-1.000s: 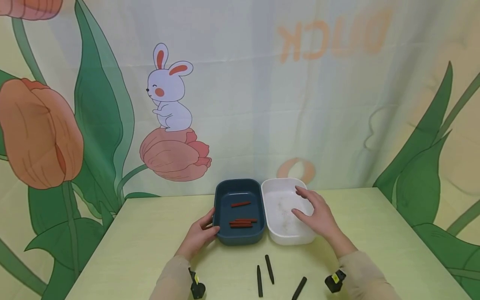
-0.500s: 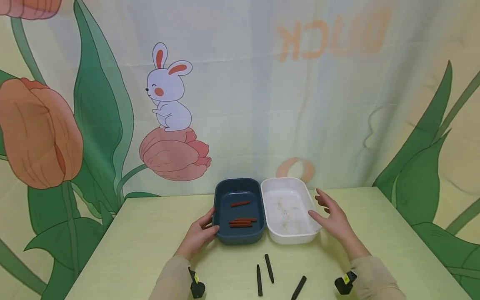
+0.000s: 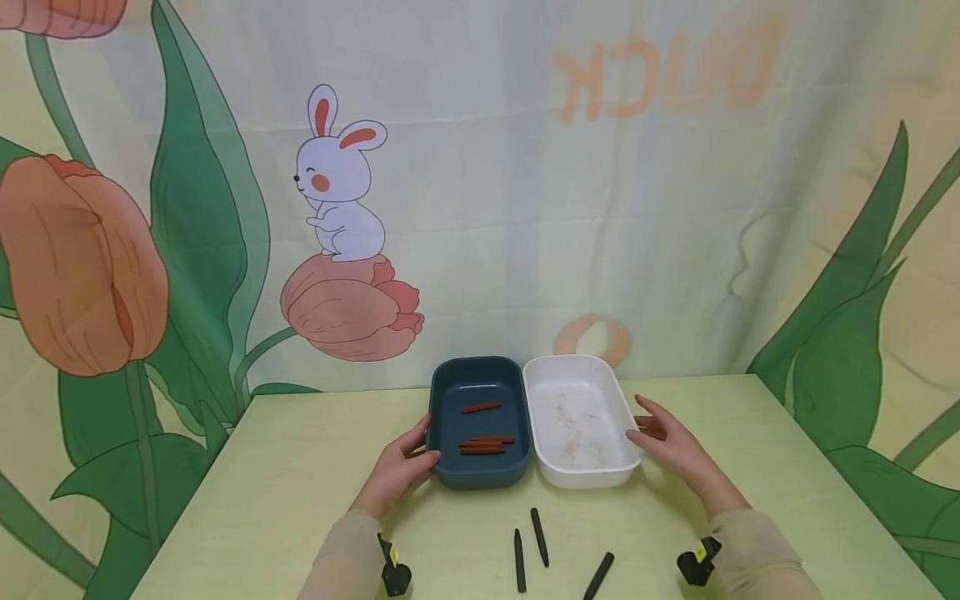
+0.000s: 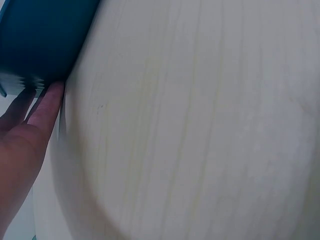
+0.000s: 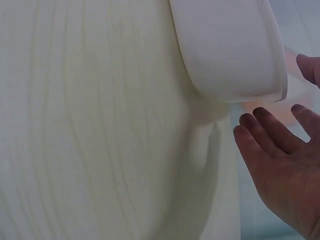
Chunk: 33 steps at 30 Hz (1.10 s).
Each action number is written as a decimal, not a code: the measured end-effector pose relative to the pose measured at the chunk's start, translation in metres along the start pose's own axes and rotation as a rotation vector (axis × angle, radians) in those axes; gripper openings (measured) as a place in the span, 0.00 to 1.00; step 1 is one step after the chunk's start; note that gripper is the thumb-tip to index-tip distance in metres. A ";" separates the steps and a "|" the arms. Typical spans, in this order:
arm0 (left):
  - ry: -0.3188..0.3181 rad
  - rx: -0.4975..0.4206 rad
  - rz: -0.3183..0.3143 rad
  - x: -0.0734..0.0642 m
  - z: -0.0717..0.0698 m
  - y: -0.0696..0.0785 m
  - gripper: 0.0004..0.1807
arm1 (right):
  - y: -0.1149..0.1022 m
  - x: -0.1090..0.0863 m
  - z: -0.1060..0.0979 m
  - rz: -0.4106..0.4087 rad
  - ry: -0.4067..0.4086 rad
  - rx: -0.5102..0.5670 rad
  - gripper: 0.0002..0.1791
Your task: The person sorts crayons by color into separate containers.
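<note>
A dark blue tray [image 3: 482, 479] stands near the back of the table, holding several reddish-brown crayons [image 3: 483, 451] in its front half and one more crayon [image 3: 482, 407] further back. My left hand [image 3: 396, 471] rests along its left wall, thumb at the front corner; in the left wrist view straight fingers [image 4: 49, 102] touch the lower wall. Side by side with it is a white tray [image 3: 588, 477] with specks on its floor. My right hand [image 3: 675, 446] is at that tray's right side, thumb tip close to the rim. The right wrist view shows its fingers [image 5: 270, 132] extended beside the wall.
Three black crayons lie on the table in front of the trays: one crayon [image 3: 520, 560] below the gap, another crayon [image 3: 540, 537] just beside it, and a third crayon [image 3: 598, 575] nearer the front. A printed curtain [image 3: 480, 208] hangs behind the table's back edge.
My right hand has moved from above the white tray out to its right side and lower. My left hand, both trays and the crayons have stayed in place.
</note>
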<state>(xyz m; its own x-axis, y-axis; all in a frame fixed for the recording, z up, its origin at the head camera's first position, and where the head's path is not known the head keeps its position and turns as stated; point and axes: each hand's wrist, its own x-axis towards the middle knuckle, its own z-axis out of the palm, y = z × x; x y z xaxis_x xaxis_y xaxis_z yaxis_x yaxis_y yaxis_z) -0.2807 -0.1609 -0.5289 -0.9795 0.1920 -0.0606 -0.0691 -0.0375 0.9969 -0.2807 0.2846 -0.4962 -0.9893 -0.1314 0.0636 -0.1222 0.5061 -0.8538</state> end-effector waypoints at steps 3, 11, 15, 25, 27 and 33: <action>-0.003 0.004 0.005 0.001 0.000 -0.001 0.38 | 0.002 -0.001 -0.001 0.009 -0.027 0.029 0.41; 0.013 -0.004 -0.012 0.003 0.000 -0.001 0.38 | 0.005 -0.002 -0.001 0.042 -0.075 0.113 0.40; 0.014 0.003 -0.007 0.002 0.001 0.000 0.38 | 0.006 -0.002 -0.001 0.058 -0.091 0.152 0.39; 0.002 0.003 -0.002 0.000 0.002 0.003 0.38 | 0.014 -0.001 -0.002 0.101 -0.141 0.216 0.40; 0.002 -0.001 0.000 0.001 0.002 0.003 0.37 | 0.015 0.000 -0.003 0.098 -0.150 0.229 0.40; 0.001 -0.002 0.020 0.001 0.002 0.002 0.35 | 0.017 -0.001 -0.003 0.083 -0.177 0.282 0.41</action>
<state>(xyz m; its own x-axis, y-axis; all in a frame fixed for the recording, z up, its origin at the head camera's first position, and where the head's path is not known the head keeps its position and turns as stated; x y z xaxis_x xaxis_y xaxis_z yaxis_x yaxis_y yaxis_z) -0.2810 -0.1585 -0.5266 -0.9809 0.1903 -0.0407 -0.0498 -0.0432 0.9978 -0.2822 0.2957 -0.5092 -0.9627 -0.2581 -0.0812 0.0091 0.2690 -0.9631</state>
